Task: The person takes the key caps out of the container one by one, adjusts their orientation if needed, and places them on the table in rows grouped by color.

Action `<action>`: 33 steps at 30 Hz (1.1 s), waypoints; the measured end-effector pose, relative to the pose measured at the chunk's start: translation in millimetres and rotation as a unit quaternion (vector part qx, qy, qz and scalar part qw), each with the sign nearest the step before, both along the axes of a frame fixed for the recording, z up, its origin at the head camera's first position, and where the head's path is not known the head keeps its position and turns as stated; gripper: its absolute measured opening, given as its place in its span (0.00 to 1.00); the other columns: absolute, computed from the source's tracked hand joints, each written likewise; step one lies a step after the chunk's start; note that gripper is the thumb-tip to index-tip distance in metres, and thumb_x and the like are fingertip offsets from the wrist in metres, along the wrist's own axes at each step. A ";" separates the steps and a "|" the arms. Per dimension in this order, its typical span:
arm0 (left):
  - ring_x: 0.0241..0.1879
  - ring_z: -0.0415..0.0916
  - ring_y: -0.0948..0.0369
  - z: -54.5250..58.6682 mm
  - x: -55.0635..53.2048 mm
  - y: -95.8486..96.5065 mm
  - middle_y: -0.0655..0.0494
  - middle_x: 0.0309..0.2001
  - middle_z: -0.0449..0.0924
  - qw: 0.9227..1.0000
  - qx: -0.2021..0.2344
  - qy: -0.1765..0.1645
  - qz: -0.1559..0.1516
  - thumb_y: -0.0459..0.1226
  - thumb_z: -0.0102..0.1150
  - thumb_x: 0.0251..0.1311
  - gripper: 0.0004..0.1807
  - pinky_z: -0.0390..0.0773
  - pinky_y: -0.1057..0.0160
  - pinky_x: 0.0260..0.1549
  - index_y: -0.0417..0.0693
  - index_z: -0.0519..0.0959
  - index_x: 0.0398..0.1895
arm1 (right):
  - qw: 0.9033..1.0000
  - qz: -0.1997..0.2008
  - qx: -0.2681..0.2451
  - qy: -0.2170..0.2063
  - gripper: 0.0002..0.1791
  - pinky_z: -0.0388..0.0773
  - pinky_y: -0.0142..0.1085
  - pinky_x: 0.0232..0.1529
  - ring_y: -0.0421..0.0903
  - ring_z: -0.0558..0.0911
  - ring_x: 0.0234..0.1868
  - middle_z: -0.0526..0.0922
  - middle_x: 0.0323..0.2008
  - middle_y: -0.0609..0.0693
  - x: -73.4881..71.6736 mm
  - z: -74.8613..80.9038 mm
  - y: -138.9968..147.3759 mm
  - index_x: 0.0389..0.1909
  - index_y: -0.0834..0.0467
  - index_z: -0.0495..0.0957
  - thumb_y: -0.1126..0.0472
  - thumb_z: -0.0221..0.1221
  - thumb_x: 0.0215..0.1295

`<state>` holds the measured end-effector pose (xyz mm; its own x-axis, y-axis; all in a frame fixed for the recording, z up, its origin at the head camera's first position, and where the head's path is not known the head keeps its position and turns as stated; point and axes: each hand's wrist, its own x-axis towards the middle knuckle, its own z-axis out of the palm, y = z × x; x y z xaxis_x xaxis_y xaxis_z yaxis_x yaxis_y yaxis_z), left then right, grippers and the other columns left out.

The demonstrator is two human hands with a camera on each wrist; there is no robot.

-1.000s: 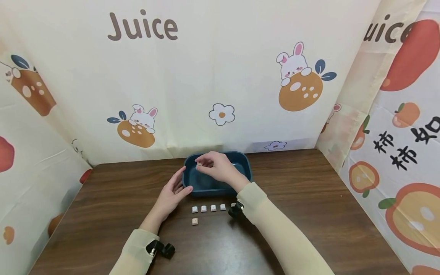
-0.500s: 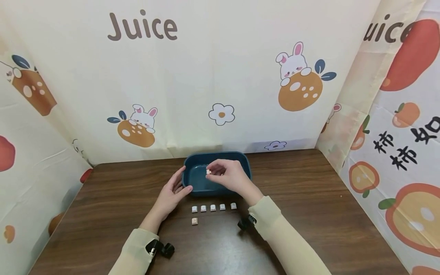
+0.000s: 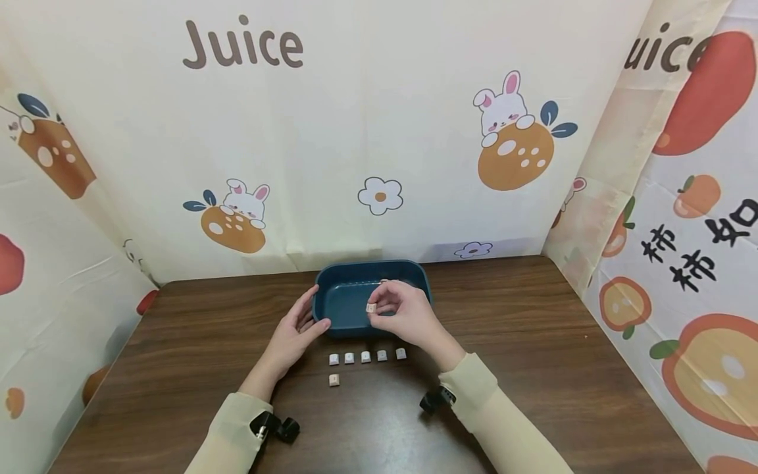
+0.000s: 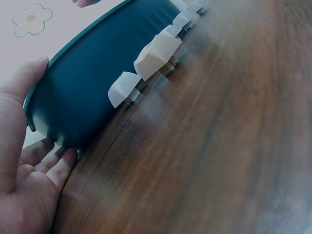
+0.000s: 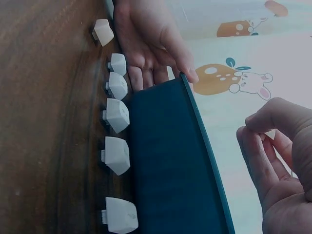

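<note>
Right hand [image 3: 410,316]: keycap [image 3: 371,308] pinched between thumb and fingertips, over tray [image 3: 342,309] | left hand [image 3: 294,334]: fingers spread, touching tray's end | six caps [image 3: 365,357] on table [image 3: 533,342] | printed cloth [image 3: 320,131] behind

Room to pass across worktop [image 3: 533,322] right of tray [image 3: 337,332]; left hand [image 3: 293,336] blocks left end, keycaps [image 3: 365,357] line near side

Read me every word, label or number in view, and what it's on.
"Juice": back cloth.
"uice", its e partly covered: cream strip at right.
"柿柿如": right side cloth.
White keycaps, cream keycap, held keycap in the right hand: any marks too small or blurred to read.
</note>
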<state>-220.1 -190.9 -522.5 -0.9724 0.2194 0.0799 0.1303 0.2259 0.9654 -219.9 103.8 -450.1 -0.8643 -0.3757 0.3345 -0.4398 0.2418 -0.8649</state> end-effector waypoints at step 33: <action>0.83 0.58 0.42 1.1 0.5 1.7 0.42 0.86 0.57 1.000 -0.005 -0.001 0.006 0.40 0.68 0.77 0.42 0.65 0.43 0.77 0.60 0.59 0.88 | 0.995 0.053 0.074 -0.038 0.11 0.88 0.34 0.40 0.41 0.88 0.37 0.89 0.36 0.42 53.4 -10.3 -10.1 0.44 0.54 0.89 0.66 0.77 0.64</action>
